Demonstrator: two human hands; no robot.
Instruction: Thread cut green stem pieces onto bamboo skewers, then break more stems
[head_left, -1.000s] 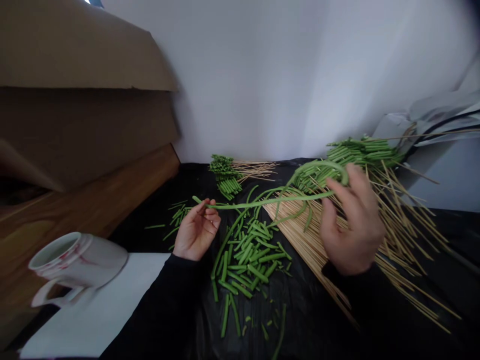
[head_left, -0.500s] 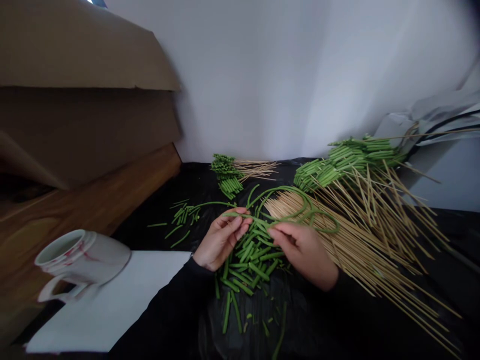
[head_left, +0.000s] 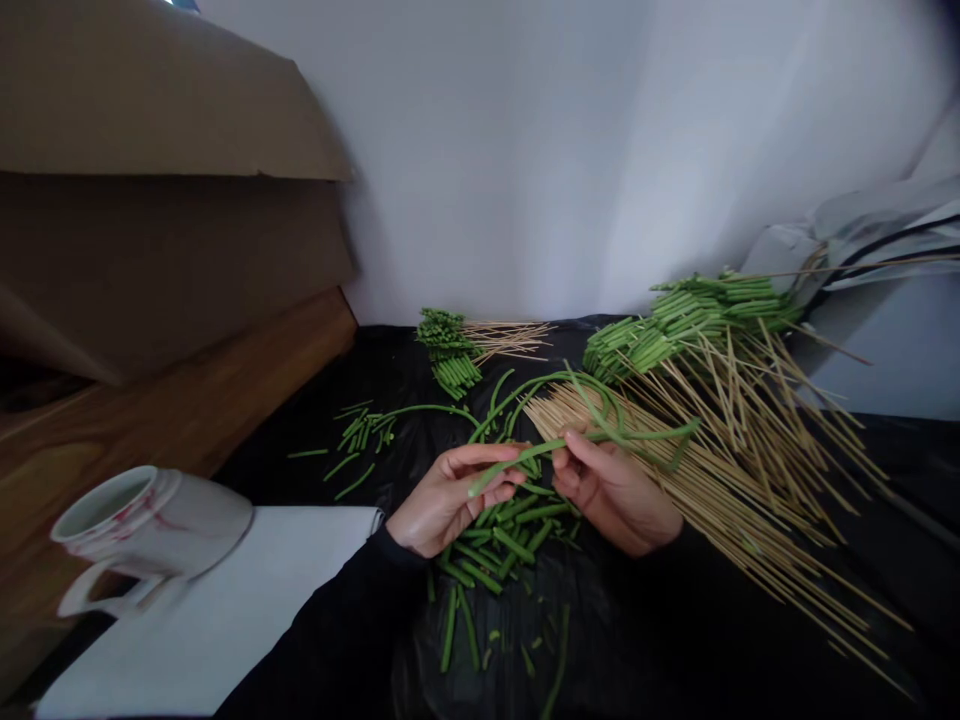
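A long green bean (head_left: 538,453) stretches between my two hands, one end pointing down to the left and the rest bending past the right hand. My left hand (head_left: 442,505) has its fingers closed loosely around the near end. With thumb and fingertips, my right hand (head_left: 622,497) pinches the bean farther along. Short cut bean pieces (head_left: 517,538) lie heaped below and between the hands. Just behind them, more long beans (head_left: 551,379) curve over the black plastic sheet (head_left: 300,505).
Bare bamboo skewers (head_left: 720,500) fan out at right. Skewered bean pieces (head_left: 694,320) are piled behind them, with a smaller skewered bundle (head_left: 454,355) near the wall. Small bean scraps (head_left: 366,430) lie left. A white mug (head_left: 161,525) rests on white paper (head_left: 225,610), beside a cardboard box (head_left: 172,200).
The bean in my hands has been lifted away from the other long beans and drawn nearer. My right hand has turned, showing more of its fingers. The view has shifted slightly.
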